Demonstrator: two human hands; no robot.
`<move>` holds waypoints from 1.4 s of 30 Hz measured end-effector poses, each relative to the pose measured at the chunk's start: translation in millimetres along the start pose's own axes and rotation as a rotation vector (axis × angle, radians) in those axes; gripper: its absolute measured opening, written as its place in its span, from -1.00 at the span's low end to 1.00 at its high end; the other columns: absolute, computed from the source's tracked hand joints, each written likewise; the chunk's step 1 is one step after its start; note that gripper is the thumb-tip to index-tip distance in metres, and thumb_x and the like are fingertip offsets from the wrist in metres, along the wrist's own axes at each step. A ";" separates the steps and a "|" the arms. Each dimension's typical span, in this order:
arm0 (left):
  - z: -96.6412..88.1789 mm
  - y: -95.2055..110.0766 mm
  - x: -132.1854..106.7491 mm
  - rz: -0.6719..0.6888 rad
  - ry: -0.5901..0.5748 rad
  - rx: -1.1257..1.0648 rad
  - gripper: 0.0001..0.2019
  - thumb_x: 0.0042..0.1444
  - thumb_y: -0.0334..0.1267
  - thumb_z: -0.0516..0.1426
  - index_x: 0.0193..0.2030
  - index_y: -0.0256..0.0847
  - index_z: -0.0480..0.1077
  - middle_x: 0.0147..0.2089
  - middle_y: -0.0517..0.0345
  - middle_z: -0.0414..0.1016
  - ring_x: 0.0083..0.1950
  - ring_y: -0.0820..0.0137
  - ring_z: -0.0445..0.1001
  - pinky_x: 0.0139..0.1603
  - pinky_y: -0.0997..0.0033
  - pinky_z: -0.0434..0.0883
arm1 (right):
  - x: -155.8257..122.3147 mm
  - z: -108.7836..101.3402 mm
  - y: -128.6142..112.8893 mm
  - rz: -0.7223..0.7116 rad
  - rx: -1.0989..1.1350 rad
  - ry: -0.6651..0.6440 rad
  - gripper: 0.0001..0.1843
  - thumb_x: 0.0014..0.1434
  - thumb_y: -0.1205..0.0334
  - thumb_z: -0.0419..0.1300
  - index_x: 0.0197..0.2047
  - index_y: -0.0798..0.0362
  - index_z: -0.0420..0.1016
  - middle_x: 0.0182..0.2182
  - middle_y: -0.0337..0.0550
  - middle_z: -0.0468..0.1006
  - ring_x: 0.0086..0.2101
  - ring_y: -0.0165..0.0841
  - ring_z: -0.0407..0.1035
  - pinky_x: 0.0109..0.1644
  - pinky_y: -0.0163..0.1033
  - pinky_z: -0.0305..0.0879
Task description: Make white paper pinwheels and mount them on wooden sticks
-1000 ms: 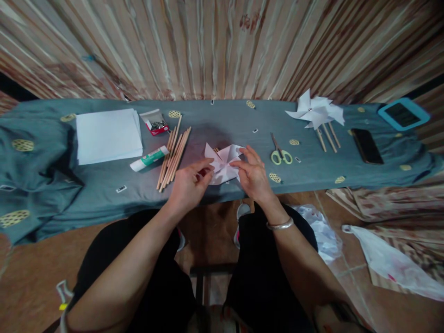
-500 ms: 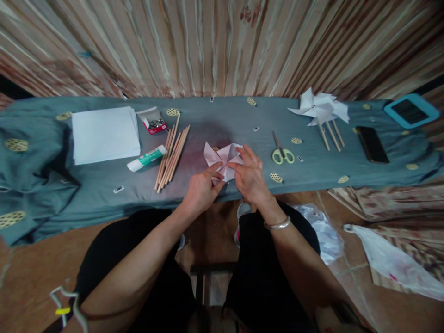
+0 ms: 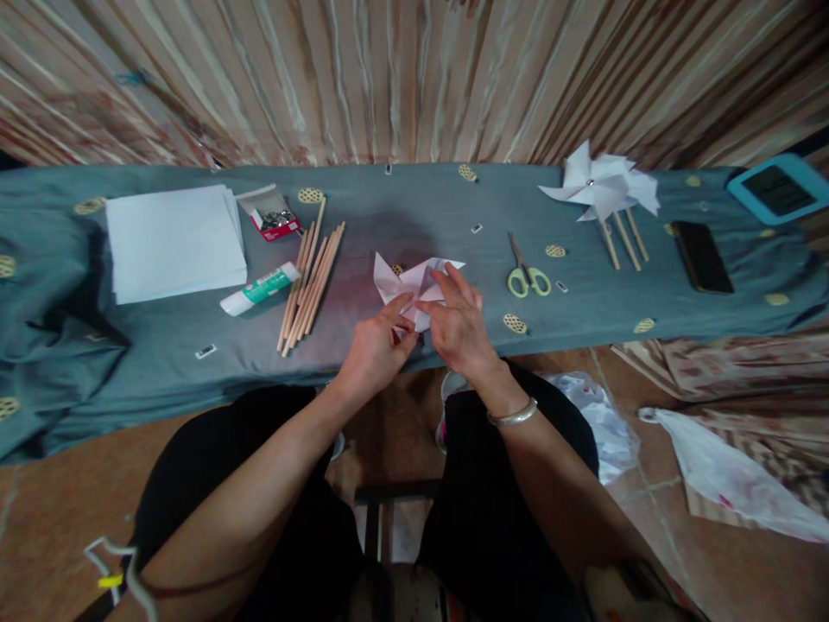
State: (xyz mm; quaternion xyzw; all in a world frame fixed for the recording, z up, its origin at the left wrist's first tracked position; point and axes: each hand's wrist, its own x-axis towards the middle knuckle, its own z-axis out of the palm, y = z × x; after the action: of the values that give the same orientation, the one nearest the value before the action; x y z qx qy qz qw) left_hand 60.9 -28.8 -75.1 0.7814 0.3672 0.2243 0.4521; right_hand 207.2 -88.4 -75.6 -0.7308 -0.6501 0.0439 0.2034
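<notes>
A white paper pinwheel (image 3: 414,281) without a visible stick is held near the front edge of the cloth-covered table. My left hand (image 3: 381,345) pinches its near left side, thumb and fingers closed on the paper. At its right, my right hand (image 3: 458,324) grips the pinwheel, the fingertips pressing close to the centre. The fingers partly hide the paper's middle and near edge. Left of my hands lie several wooden sticks (image 3: 311,289), and to the right is a pair of scissors (image 3: 528,272) with light green handles.
A glue stick (image 3: 260,289), a red-and-white box (image 3: 270,214) of small metal pins and a paper stack (image 3: 174,246) are on the left. Finished-looking pinwheels (image 3: 602,183) on sticks, a phone (image 3: 701,257) and a blue-framed device (image 3: 777,190) lie right. A curtain (image 3: 363,82) hangs behind.
The camera view has shifted a little. Both hands stay on the pinwheel; the right fingers have moved slightly, and more of its upper right blade shows.
</notes>
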 end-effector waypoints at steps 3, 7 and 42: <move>2.2 -1.9 0.6 -0.003 0.002 -0.045 -0.41 0.00 -0.40 0.19 0.23 -0.35 0.29 -0.25 0.07 0.60 -0.50 0.49 0.46 -0.36 0.47 0.44 | 0.2 1.0 0.2 0.011 0.011 -0.003 -0.59 0.22 0.42 -0.04 -0.10 0.01 0.62 0.30 -0.09 0.27 0.34 -0.09 -0.07 0.28 0.15 0.02; 4.5 -3.8 1.8 -0.019 0.000 -0.075 -0.42 0.00 -0.43 0.17 0.23 -0.35 0.29 -0.28 0.09 0.58 -0.50 0.51 0.45 -0.38 0.49 0.43 | 0.7 0.1 0.1 0.025 0.023 -0.024 -0.59 0.22 0.42 -0.03 -0.10 0.02 0.62 0.29 -0.07 0.27 0.35 -0.08 -0.09 0.28 0.16 0.01; -3.8 -2.1 -5.3 0.027 -0.037 0.037 -0.56 0.07 -0.41 0.17 0.13 -0.29 0.40 -0.36 0.17 0.59 -0.47 0.49 0.45 -0.36 0.51 0.38 | -6.1 7.5 0.9 -0.072 -0.026 -0.008 -0.57 0.19 0.49 -0.03 -0.01 0.02 0.54 0.30 -0.01 0.24 0.36 -0.06 -0.14 0.27 0.21 0.03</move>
State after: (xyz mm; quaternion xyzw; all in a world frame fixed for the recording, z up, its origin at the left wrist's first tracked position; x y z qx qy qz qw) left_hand 54.1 -30.1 -75.2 0.7984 0.3523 0.2090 0.4413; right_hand 204.6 -92.5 -84.0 -0.7095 -0.6771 0.0309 0.1928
